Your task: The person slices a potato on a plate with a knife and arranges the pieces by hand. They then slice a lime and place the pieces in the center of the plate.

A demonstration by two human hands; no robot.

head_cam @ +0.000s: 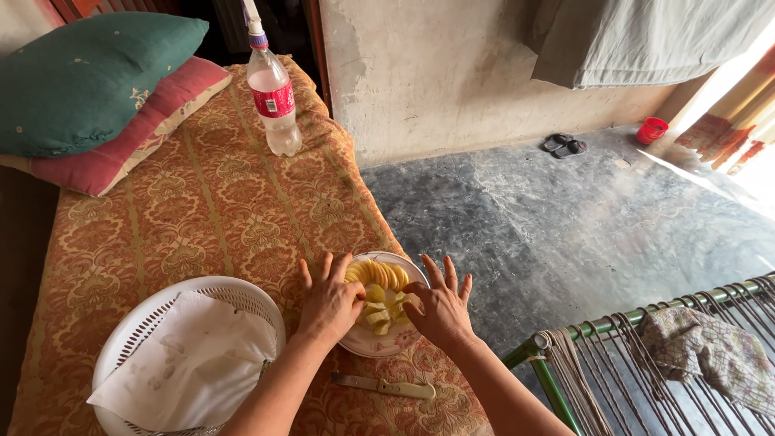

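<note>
I see my left hand (327, 303) and right hand (440, 311), fingers spread, grasping nothing, over the plate (367, 343) of fruit slices (378, 274) fanned along its far rim.

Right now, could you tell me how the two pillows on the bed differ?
The green pillow lies on top; the red pillow lies beneath it, directly on the patterned bedcover. The green pillow looks plump, the red pillow flatter. Both carry small pale motifs and sit at the bed's far corner.

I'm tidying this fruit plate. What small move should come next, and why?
Probably nudge the loose pieces under the right hand into the fanned row of yellow slices, steadying the plate with the left hand: the back slices are neatly fanned, the middle ones jumbled.
</note>
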